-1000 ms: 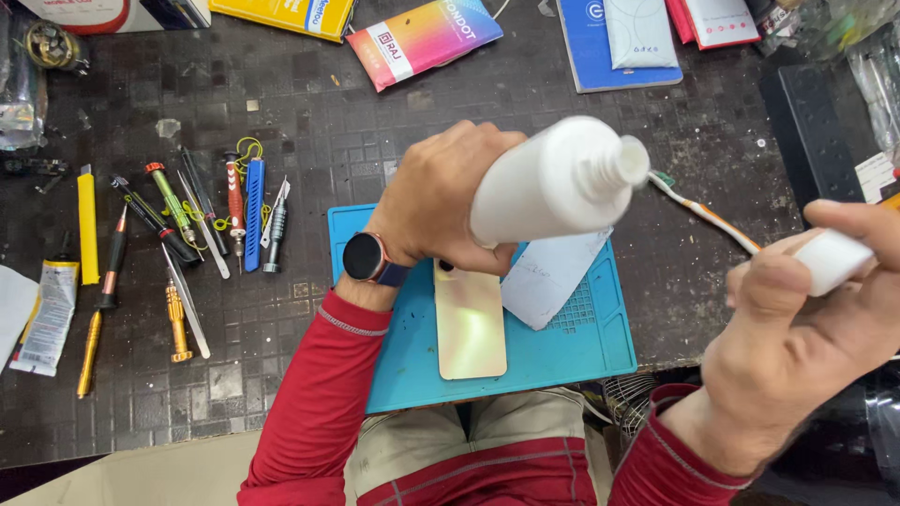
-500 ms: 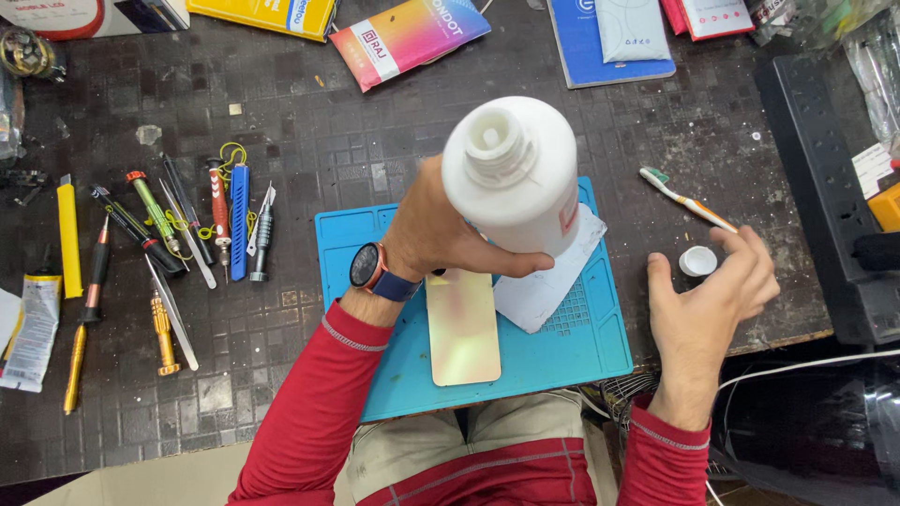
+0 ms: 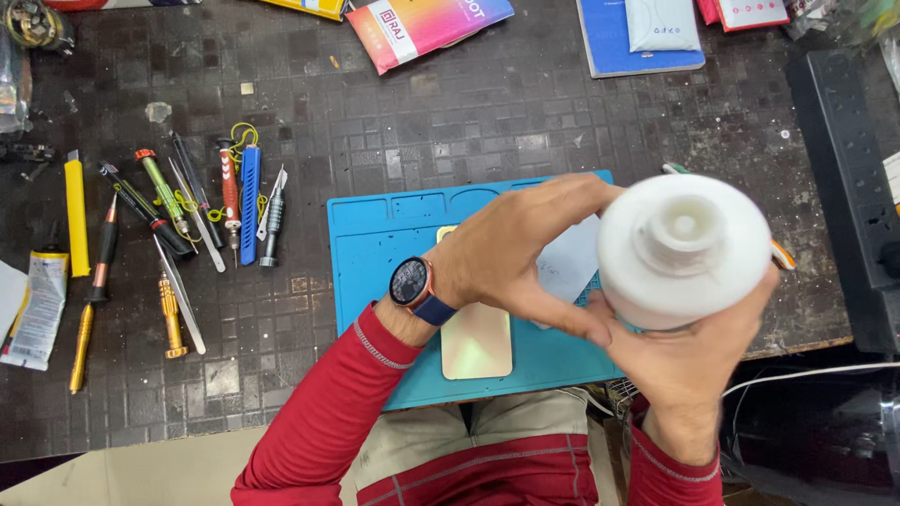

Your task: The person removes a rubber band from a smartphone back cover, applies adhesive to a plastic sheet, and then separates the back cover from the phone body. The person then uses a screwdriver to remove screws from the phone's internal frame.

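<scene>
A white plastic bottle (image 3: 682, 248) is held up toward the camera, its uncapped neck facing me. My left hand (image 3: 525, 253) grips its side from the left, a dark watch with a blue strap on that wrist. My right hand (image 3: 689, 365) cups the bottle from below. Beneath the hands a gold phone (image 3: 476, 342) lies back up on a blue work mat (image 3: 375, 244), with a pale cloth (image 3: 567, 267) beside it. The cap is not visible.
Screwdrivers, tweezers and other small tools (image 3: 178, 215) lie left of the mat on the dark tiled table. A colourful box (image 3: 427, 26) and a blue book (image 3: 637, 42) sit at the back. A black power strip (image 3: 844, 169) runs along the right edge.
The bottle has shifted right and turned its open neck up at the camera. My right hand, which held the small cap out to the side, has come in under the bottle.
</scene>
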